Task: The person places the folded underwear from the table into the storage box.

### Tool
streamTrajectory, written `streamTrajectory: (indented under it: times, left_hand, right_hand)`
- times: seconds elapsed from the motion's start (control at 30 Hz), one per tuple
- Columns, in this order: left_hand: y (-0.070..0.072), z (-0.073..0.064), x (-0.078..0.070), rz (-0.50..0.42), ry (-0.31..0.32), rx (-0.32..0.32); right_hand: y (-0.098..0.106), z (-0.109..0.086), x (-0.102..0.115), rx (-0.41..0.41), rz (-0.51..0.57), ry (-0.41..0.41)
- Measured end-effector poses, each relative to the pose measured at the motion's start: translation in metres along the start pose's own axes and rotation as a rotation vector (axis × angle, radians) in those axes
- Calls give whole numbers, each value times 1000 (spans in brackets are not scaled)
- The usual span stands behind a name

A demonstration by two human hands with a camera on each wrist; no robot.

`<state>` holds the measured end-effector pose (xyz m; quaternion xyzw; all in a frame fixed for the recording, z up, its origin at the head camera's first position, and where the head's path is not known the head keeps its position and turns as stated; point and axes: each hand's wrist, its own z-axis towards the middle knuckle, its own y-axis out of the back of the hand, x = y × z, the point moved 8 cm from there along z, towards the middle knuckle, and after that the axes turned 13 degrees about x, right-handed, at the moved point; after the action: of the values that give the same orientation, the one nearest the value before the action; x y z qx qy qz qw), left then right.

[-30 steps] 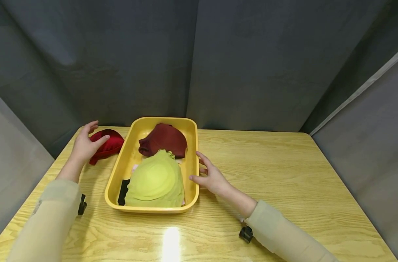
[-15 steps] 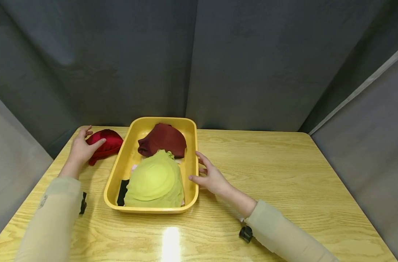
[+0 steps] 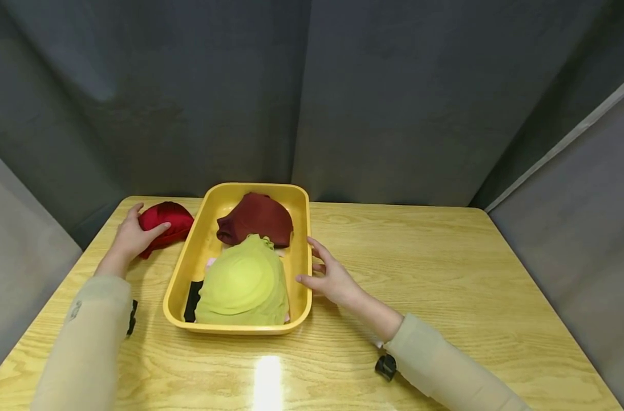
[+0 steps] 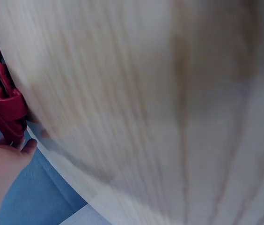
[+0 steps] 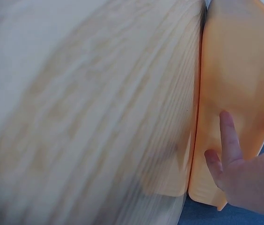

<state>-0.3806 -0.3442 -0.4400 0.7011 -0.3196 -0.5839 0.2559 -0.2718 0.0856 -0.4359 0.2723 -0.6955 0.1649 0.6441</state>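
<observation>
A red satin bra (image 3: pixel 175 220) lies on the table left of a yellow plastic tray (image 3: pixel 175 297). My left hand (image 3: pixel 131 235) is spread at the bra's left side, thumb across its front and fingers at its far edge. The left wrist view shows this hand (image 4: pixel 3 164) close against the red fabric (image 4: pixel 5 105); its fingers are partly hidden. My right hand (image 3: pixel 337 281) holds the tray's right side, thumb over the rim and fingers against the outer wall (image 5: pixel 242 61). Inside the tray lie a maroon bra (image 3: pixel 260 220) and a lime-yellow bra (image 3: pixel 242 279).
Black fabric (image 3: pixel 193 302) and bits of pink cloth (image 3: pixel 210 263) show beneath the yellow bra. The wooden table (image 3: pixel 425 257) extends to the right of the tray. Grey curtains (image 3: pixel 384 103) hang close behind the table and at both sides.
My left hand has come down onto the red bra, its fingers settling around the left side. The right hand and the tray stay where they were.
</observation>
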Motion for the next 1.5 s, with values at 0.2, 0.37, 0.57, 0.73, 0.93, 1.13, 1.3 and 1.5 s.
streamTrajectory:
  times: [0.2,0.37,0.57,0.73,0.93,1.13,1.3,1.5]
  left_hand:
    - [-4,2,2,-42,42,24]
    - [-4,2,7,-52,94,47]
    - [-5,2,10,-82,144,68]
    - [-8,3,10,-153,140,83]
    - [-10,4,10,-171,112,82]
    - [-7,0,4,-218,24,25]
    - [-2,-5,2,-262,5,-6]
    - [1,-9,4,-332,5,-4]
  right_hand:
    - [1,-2,-1,-2,-3,-1]
    - [2,-3,-1,1,-9,1]
    - [2,-3,0,-8,-19,-5]
    - [1,-4,2,-8,-27,-13]
    - [1,-3,2,-1,-16,-11]
    - [1,-3,1,-1,-15,-18]
    - [0,-3,2,8,3,-17]
    - [0,-3,2,9,-2,-15]
